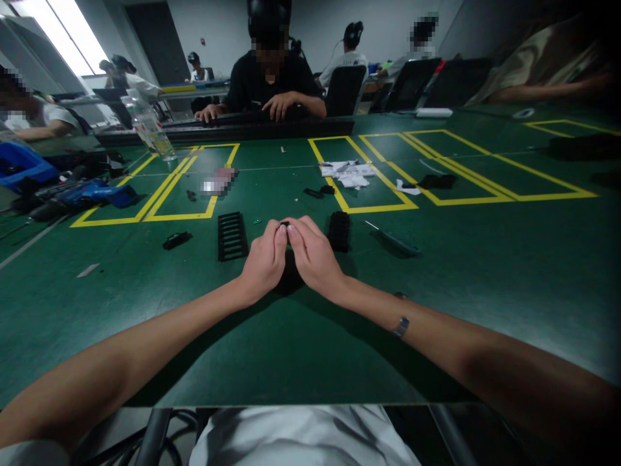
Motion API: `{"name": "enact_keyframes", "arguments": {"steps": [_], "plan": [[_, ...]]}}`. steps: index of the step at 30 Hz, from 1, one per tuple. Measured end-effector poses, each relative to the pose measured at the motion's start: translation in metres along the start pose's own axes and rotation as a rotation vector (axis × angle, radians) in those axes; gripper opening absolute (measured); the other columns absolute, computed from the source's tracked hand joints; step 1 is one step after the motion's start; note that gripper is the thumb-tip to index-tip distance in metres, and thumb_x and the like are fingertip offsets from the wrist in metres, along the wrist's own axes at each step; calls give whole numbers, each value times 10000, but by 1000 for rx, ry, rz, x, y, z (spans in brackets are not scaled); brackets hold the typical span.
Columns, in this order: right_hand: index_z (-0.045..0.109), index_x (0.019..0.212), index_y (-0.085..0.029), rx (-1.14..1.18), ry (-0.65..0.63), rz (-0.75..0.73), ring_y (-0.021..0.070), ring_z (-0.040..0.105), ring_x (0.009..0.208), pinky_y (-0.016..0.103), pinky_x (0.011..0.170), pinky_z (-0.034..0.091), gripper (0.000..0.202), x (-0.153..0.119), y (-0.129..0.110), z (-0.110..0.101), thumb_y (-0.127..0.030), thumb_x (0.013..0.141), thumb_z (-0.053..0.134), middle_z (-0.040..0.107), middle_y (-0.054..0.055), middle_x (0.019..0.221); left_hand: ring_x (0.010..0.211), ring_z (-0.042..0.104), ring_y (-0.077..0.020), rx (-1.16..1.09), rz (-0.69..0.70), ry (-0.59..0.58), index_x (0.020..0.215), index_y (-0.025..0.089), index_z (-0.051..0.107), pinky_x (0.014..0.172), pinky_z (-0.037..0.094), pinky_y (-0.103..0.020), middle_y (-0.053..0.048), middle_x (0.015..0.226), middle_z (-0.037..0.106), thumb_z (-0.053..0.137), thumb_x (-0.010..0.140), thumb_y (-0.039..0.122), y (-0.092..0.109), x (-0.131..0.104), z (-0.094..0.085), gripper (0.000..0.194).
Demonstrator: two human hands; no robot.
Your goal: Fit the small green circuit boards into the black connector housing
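Note:
My left hand (pixel 266 257) and my right hand (pixel 313 254) meet above the middle of the green table, thumbs side by side. Both are closed on one small black part (pixel 285 224); only a sliver of it shows between the thumb tips, so its kind is hidden. A black slotted rack (pixel 232 237) lies just left of my left hand. Close by my right hand is a dark ribbed block (pixel 339 232). Farther right rests a thin screwdriver-like tool (pixel 395 239) with a dark handle. Left of the rack sits a small black piece (pixel 177 241).
Crumpled white paper (pixel 347 172) lies inside yellow tape outlines ahead. Blue power tools (pixel 92 194) and a clear bottle (pixel 151 126) stand at the left. A person in black (pixel 274 84) works across the table (pixel 233 362), behind a long black bar (pixel 233 131).

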State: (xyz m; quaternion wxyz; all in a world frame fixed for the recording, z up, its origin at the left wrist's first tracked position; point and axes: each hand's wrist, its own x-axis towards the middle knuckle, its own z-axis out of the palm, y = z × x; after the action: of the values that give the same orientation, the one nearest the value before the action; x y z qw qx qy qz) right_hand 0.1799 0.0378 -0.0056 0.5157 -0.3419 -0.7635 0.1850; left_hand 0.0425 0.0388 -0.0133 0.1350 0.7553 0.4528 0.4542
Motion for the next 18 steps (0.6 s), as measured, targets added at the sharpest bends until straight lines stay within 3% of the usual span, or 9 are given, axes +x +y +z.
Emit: {"name": "enact_keyframes", "arguments": {"steps": [18], "plan": [[644, 1147, -197, -15, 61, -9, 230, 561, 1001, 413, 931, 460, 309, -2, -2, 4, -271, 1076, 353, 609, 102, 1032, 609, 489, -111, -14, 7, -11, 970, 199, 479, 588, 353, -283, 8, 747, 517, 271, 1085, 349, 1, -2, 1, 281]]}}
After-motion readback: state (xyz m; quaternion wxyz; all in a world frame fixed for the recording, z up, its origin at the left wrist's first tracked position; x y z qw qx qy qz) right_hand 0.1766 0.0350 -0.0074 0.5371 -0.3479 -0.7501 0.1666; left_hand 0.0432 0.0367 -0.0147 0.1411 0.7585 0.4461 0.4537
